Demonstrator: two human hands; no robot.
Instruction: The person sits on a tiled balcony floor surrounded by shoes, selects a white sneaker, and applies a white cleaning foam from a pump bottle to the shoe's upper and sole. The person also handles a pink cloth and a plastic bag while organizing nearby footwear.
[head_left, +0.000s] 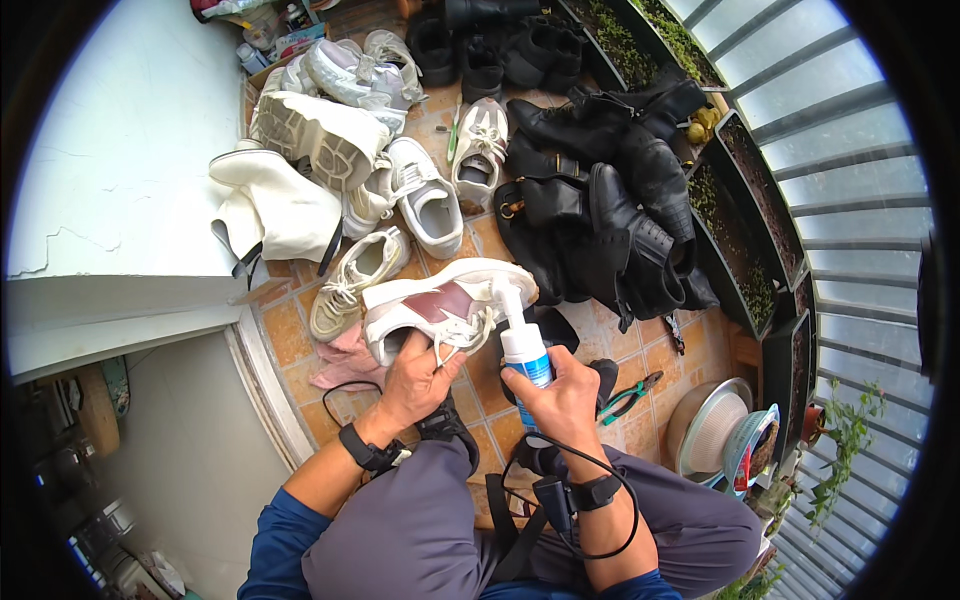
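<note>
My left hand (424, 379) grips a white sneaker with a maroon side patch (442, 304) at its collar and laces, the shoe tilted on its side with the toe to the right. In my right hand (559, 390) is a white and blue bottle (525, 349) with a brush-like head, which meets the sneaker near the toe. A similar white sneaker (480, 150) stands on the tiles further off, beside a green and white toothbrush (454, 131). Under the held shoe's heel a pink cloth (345, 360) lies on the floor.
White shoes and a white boot (277, 202) are heaped at the left, black leather shoes (637, 247) at the right. Green-handled pliers (631, 397) lie near my right knee, by stacked basins (712, 427). Planters (735, 247) line the railing. A cable loops around my right wrist.
</note>
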